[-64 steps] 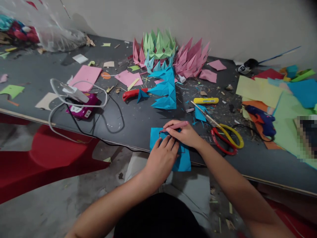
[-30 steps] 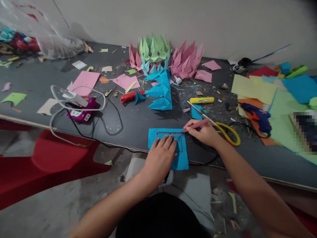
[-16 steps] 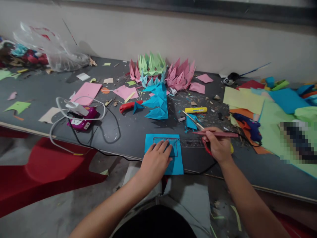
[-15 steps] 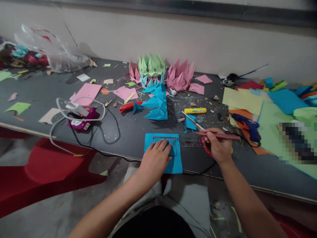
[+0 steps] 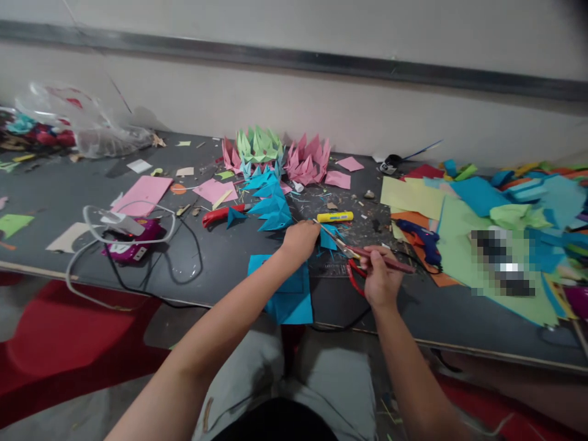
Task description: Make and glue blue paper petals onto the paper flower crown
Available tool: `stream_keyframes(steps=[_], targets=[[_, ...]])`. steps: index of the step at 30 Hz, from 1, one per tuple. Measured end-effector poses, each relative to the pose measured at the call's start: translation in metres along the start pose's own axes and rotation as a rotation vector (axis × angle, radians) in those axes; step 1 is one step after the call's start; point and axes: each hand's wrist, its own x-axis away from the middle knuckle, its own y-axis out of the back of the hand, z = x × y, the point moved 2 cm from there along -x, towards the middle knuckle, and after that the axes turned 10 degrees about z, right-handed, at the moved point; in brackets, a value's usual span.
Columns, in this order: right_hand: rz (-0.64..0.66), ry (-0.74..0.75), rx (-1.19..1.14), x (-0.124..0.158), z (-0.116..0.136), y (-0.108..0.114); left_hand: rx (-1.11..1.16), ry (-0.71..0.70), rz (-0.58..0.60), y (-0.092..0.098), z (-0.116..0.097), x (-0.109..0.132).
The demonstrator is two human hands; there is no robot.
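My left hand (image 5: 301,239) reaches across the blue paper sheet (image 5: 289,303), its fingers drawn together at the tip of the scissors' blades (image 5: 336,239). Whether it grips them is hidden. My right hand (image 5: 382,278) is closed around a dull red pointed stick (image 5: 390,261), beside the red scissors handle (image 5: 354,282). A clear ruler (image 5: 331,269) lies partly over the sheet, whose pencilled lines are mostly covered by my left forearm. Close beyond my left hand stands a folded blue paper piece with spikes (image 5: 273,208). A small blue scrap (image 5: 327,237) lies under the blades.
A yellow glue stick (image 5: 335,217) and red-handled cutter (image 5: 220,215) lie ahead. Green (image 5: 260,146) and pink folded paper crowns (image 5: 310,160) stand behind. A purple power socket block (image 5: 140,242) with cables sits left; a blue glue gun (image 5: 420,239) and coloured sheets (image 5: 463,245) lie right.
My left hand has left the blue sheet and moved forward and right to the scissors' tip. My right hand still holds the dull red stick. The camera view has shifted up and right.
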Motion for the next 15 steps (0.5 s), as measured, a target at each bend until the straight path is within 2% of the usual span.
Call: stream_keyframes(steps=[3, 4, 5, 9, 12, 15], targets=[[0.028, 0.016, 0.017, 0.004, 0.003, -0.001, 0.095, -0.012, -0.034, 0.004, 0.001, 0.009], [0.041, 0.024, 0.019, 0.006, 0.005, -0.002, 0.190, -0.021, -0.046, 0.005, 0.002, 0.015], [0.054, 0.032, 0.019, 0.010, 0.007, -0.003, 0.335, -0.028, -0.055, 0.006, 0.003, 0.022], [0.114, 0.085, 0.060, 0.024, 0.018, -0.011, 1.218, 0.023, -0.098, 0.007, 0.008, 0.052], [0.162, 0.134, 0.105, 0.030, 0.029, -0.018, 1.516, 0.107, -0.097, 0.007, 0.011, 0.069], [0.209, 0.147, 0.129, 0.030, 0.038, -0.023, 1.648, 0.136, -0.092, 0.007, 0.011, 0.079]])
